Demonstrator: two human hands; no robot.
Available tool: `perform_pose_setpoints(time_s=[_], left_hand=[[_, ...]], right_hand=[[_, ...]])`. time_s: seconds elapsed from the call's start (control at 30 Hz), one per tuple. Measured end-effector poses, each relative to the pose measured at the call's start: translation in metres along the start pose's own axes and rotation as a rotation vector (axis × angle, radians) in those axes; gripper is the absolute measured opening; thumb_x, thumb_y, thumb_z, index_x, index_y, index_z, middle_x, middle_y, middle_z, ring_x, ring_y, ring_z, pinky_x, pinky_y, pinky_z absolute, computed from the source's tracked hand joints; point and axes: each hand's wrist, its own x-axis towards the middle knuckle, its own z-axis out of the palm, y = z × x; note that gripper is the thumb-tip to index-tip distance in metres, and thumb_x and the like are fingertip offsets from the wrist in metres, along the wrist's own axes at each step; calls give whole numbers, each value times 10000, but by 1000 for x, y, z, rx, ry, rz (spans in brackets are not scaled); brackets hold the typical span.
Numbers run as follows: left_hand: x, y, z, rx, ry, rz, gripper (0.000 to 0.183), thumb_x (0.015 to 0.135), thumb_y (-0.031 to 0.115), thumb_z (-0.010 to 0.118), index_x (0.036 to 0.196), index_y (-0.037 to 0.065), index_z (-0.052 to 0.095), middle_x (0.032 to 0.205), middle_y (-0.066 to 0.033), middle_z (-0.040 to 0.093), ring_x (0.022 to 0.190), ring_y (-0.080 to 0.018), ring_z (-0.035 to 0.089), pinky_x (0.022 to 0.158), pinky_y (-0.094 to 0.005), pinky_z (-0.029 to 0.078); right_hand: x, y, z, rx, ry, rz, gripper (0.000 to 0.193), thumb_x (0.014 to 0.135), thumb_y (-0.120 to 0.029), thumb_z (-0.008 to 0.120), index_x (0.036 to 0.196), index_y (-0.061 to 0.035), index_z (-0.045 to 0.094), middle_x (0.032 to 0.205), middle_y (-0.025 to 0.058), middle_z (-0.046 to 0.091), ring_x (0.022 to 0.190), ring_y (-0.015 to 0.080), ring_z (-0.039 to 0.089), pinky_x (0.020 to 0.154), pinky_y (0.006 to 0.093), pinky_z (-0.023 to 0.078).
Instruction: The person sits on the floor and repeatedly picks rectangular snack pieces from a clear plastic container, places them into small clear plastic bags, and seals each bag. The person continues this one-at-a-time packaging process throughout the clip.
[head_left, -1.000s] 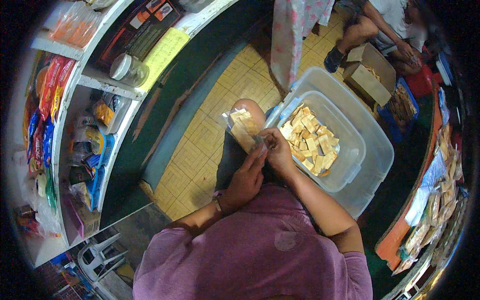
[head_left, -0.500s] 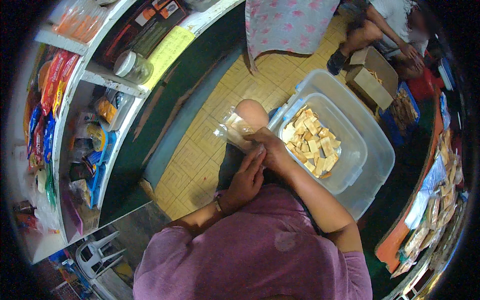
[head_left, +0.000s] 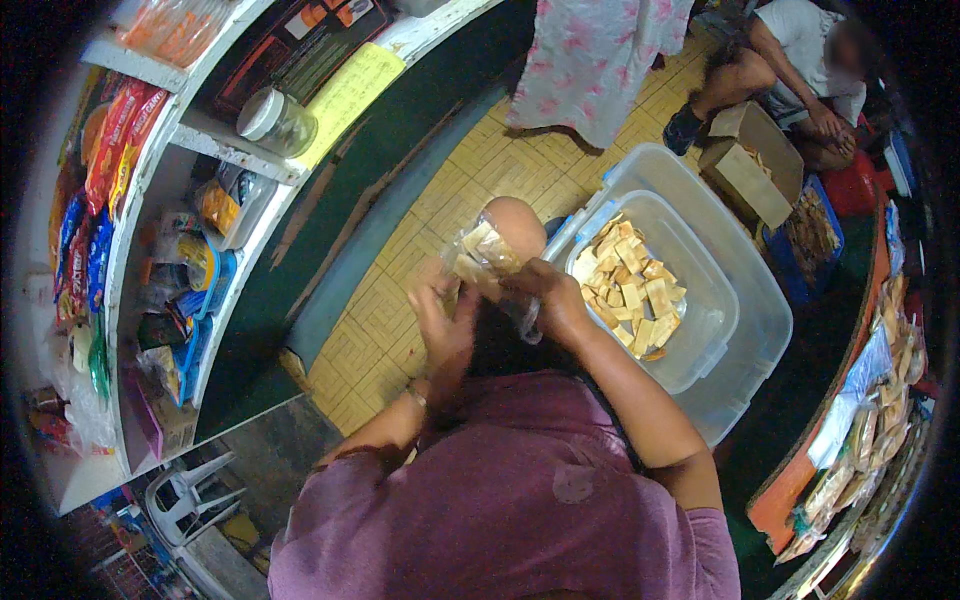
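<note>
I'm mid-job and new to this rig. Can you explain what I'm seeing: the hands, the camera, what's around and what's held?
There's no machine here: a person works bare-handed, seen from a wide camera on their head looking down, so straight edges bend. The right hand appears closed on a clear plastic bag holding pale flat pieces; the left hand is beside it, its grip too blurred to judge. To the right, a translucent tub holds more loose pieces. Shelves stand left.

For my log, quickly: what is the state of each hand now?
Left hand: at the clear bag; grip cannot be told.
Right hand: closed on the bag.
</note>
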Motion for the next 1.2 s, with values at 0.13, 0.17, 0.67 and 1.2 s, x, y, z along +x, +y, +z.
perform_pose_setpoints(time_s=[0.13, 0.17, 0.67, 1.2], left_hand=[[55, -21, 7, -891, -115, -765, 877, 852, 183, 718, 1467, 58, 106, 1033, -114, 570, 882, -195, 574, 734, -294, 479], [60, -24, 8, -887, -182, -892, 914, 847, 176, 725, 1470, 57, 67, 1023, -104, 584, 878, -190, 578, 728, -279, 477], [56, -37, 25, -1084, -512, -951, 311, 893, 185, 655, 1155, 79, 525, 1037, -46, 634, 948, -188, 620, 826, -353, 507], [57, -45, 22, -888, -436, -805, 508, 888, 184, 669, 1310, 45, 421, 1107, -64, 620, 934, -160, 632, 766, -295, 542]], right_hand=[[2, -4, -1, -26, 22, -44, 277, 727, -67, 710, 995, -134, 712, 815, 88, 592, 798, 299, 630, 696, 377, 519], [2, -5, 0, -24, 29, -37, 272, 724, -70, 715, 988, -136, 711, 811, 89, 590, 799, 302, 629, 697, 382, 519], [9, 9, -32, 39, 93, -32, 273, 629, -14, 726, 895, -66, 688, 878, 109, 618, 880, 315, 608, 766, 370, 494], [7, 14, 1, 60, -12, -89, 399, 640, -102, 732, 1034, -153, 699, 888, 100, 588, 858, 325, 578, 735, 408, 487]])
